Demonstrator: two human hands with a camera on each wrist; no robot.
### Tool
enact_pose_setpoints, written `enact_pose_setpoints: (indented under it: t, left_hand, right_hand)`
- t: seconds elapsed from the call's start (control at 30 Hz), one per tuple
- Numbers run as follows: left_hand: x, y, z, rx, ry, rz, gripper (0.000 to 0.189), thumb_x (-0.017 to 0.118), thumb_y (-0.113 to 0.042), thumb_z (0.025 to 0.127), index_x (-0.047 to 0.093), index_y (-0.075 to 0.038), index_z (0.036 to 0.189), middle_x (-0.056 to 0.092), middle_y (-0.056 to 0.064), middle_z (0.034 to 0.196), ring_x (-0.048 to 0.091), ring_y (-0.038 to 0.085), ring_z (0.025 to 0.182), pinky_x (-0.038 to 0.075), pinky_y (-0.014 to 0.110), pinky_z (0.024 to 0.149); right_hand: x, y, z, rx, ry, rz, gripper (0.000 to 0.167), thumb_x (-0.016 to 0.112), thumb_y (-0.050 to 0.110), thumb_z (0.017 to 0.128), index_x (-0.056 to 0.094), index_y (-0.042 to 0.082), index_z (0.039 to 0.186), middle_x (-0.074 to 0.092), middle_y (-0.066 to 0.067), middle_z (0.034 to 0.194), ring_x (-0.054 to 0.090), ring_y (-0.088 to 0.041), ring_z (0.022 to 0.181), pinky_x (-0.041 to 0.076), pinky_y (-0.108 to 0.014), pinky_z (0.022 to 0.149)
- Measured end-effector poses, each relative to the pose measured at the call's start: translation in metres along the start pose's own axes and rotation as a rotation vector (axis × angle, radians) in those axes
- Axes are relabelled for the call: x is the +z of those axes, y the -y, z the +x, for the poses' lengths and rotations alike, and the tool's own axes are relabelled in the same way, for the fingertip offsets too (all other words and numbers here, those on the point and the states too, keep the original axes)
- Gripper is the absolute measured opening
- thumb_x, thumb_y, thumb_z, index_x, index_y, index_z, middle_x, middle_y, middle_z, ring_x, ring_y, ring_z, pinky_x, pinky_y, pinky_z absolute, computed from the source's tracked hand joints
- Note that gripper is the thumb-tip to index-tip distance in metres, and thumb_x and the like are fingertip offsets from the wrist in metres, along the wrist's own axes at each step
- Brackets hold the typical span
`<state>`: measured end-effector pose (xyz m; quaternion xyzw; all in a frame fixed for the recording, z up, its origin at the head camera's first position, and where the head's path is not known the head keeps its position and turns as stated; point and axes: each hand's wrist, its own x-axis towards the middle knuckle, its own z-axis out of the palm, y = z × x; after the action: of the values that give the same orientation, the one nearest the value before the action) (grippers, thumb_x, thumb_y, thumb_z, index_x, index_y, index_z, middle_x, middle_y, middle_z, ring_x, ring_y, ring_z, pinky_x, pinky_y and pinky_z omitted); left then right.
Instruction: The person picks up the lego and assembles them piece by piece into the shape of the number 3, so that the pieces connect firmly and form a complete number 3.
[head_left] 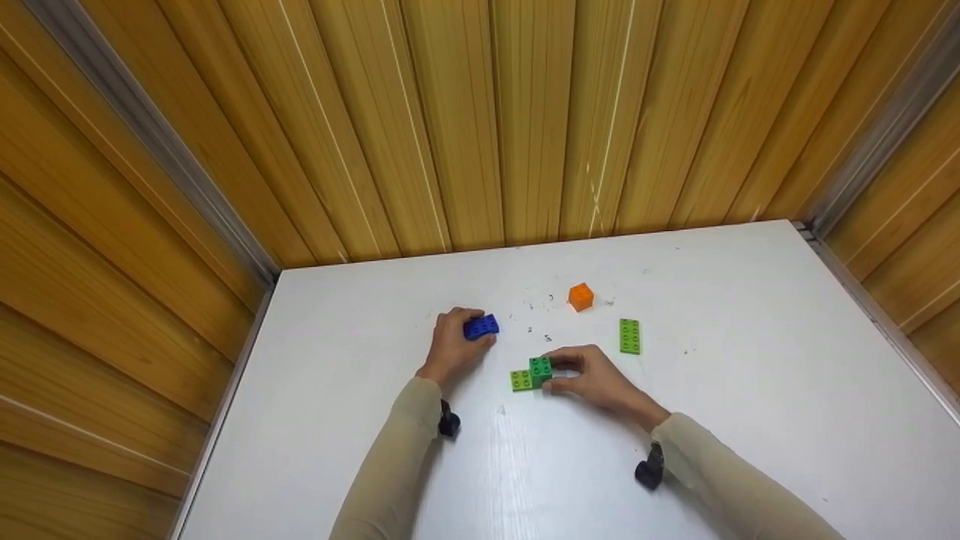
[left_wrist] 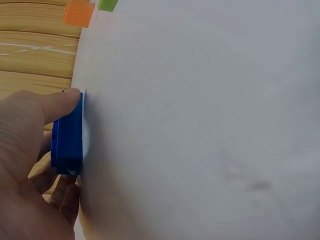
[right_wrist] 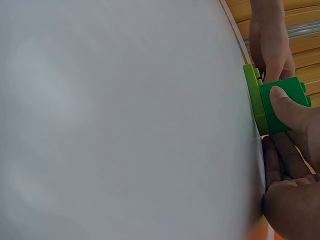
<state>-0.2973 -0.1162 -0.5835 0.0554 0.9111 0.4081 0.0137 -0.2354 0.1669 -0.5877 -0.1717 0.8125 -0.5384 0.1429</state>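
Observation:
My left hand [head_left: 451, 343] grips a blue brick [head_left: 482, 326] between thumb and fingers, down at the white table. In the left wrist view the thumb lies on one end of the blue brick [left_wrist: 69, 137]. My right hand [head_left: 592, 373] pinches a dark green brick [head_left: 541, 370], which sits on the right part of a flat lime-green brick [head_left: 520, 380]. The right wrist view shows the thumb on the side of the dark green brick [right_wrist: 277, 117], with the lime-green brick [right_wrist: 255, 97] under it against the table.
An orange brick [head_left: 580, 297] stands toward the back of the white table [head_left: 337, 465]. Another flat lime-green brick [head_left: 630, 336] lies to the right, beyond my right hand. Small dark marks dot the tabletop. Wood-patterned walls [head_left: 465, 120] close off the back and sides.

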Motion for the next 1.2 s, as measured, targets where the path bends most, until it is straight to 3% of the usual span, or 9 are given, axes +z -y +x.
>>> enact_pose_setpoints:
  t: [0.23,0.47,0.8,1.2]
  left_hand:
    - [0.003,0.002,0.003,-0.023,-0.014,-0.042,0.050,0.084,-0.025,0.094,0.069,-0.014,0.140,0.063,0.009,0.141,0.051,0.030,0.136,0.043,0.050,0.122]
    - [0.003,0.003,0.004,0.021,-0.041,-0.019,0.046,0.086,-0.021,0.092,0.073,-0.011,0.134,0.067,0.011,0.135,0.054,0.033,0.132,0.044,0.050,0.120]
    - [-0.001,-0.001,0.001,-0.054,0.011,-0.021,0.048,0.083,-0.027,0.095,0.070,-0.014,0.139,0.063,0.008,0.141,0.051,0.029,0.136,0.042,0.051,0.123]
    - [-0.011,-0.004,-0.005,-0.095,0.063,-0.072,0.049,0.083,-0.030,0.096,0.068,-0.018,0.141,0.059,0.008,0.148,0.051,0.030,0.143,0.040,0.052,0.126]
  right_hand:
    - [0.000,-0.001,0.001,-0.001,0.000,0.005,0.043,0.089,0.025,0.088,0.077,0.014,0.128,0.078,-0.003,0.125,0.069,-0.026,0.125,0.049,-0.051,0.117]
    - [-0.001,0.001,0.000,-0.011,0.002,0.014,0.043,0.089,0.022,0.089,0.077,0.011,0.129,0.078,-0.005,0.125,0.070,-0.027,0.123,0.051,-0.052,0.116]
    - [-0.002,0.002,0.000,-0.004,0.002,-0.004,0.043,0.088,0.022,0.089,0.076,0.013,0.130,0.078,-0.003,0.126,0.070,-0.025,0.123,0.051,-0.050,0.115]
    - [-0.002,0.002,0.000,0.014,0.001,-0.006,0.044,0.089,0.024,0.089,0.076,0.015,0.130,0.078,-0.001,0.125,0.070,-0.023,0.123,0.051,-0.047,0.116]
